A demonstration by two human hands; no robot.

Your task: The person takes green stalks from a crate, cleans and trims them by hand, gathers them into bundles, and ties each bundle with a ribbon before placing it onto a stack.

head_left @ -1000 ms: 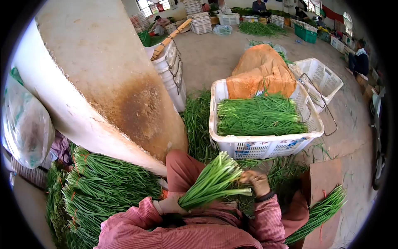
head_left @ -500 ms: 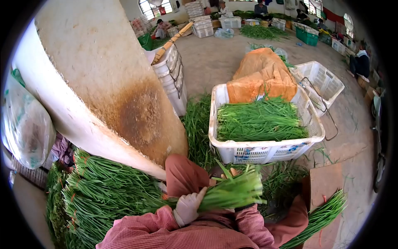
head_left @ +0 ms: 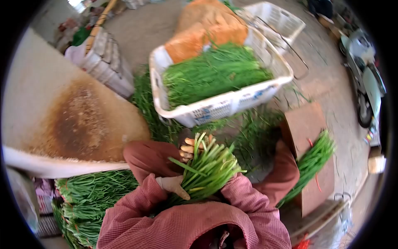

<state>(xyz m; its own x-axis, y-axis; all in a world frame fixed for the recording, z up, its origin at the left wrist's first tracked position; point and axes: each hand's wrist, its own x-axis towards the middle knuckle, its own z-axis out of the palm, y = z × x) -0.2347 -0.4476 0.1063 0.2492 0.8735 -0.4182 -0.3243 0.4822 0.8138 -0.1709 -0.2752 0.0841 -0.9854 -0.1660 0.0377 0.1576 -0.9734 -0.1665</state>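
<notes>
A loose bunch of green chives (head_left: pixel 209 172) is held over my lap, its pale cut ends pointing up and to the right. My left hand (head_left: pixel 174 186), in a light glove, grips the bunch from its left side, thumb across the stalks; its other fingers are mostly hidden. Behind the far side of the bunch, the stained gloved fingertips of my right hand (head_left: pixel 191 148) curl around it, and the stalks cover the palm. In front stands a white plastic crate (head_left: pixel 224 103) with chives laid in it and an orange cloth (head_left: pixel 207 27) at its back.
Stacked chive bundles (head_left: pixel 99 207) lie at my left below a stained pillar (head_left: pixel 83 120). At right, a banded chive bundle (head_left: pixel 311 166) rests on a brown board (head_left: pixel 306 124). Loose leaves (head_left: pixel 253 133) litter the floor. Farther off are another white crate (head_left: pixel 286 23) and a scooter (head_left: pixel 365 83).
The view has tilted down and turned. The bunch, lying sideways before, now has its cut ends raised, and the right hand's fingers show more plainly around its far side.
</notes>
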